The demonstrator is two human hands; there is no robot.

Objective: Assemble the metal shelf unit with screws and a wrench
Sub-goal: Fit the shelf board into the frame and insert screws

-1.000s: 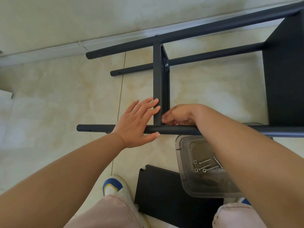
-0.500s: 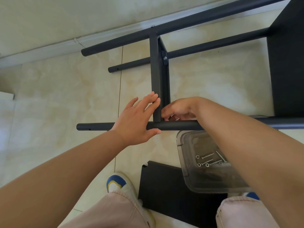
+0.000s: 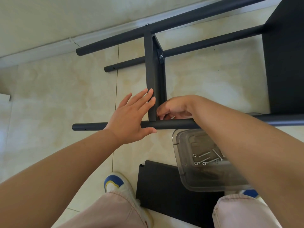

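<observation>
Beige floor tiles [image 3: 49, 89] lie under the near tube [image 3: 172, 124], where your flat, straight-fingered left hand [image 3: 131, 120] stays braced and your right hand [image 3: 174, 108], fingers curled at something hidden, keeps working the joint.

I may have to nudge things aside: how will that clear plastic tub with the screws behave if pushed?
The clear tub looks thin-walled and light, so it should slide easily on the glossy tile floor. The loose screws inside would probably roll and rattle. It sits partly on the black panel, so it may tip.

Black metal shelf frame [image 3: 154, 76] on its side
</observation>
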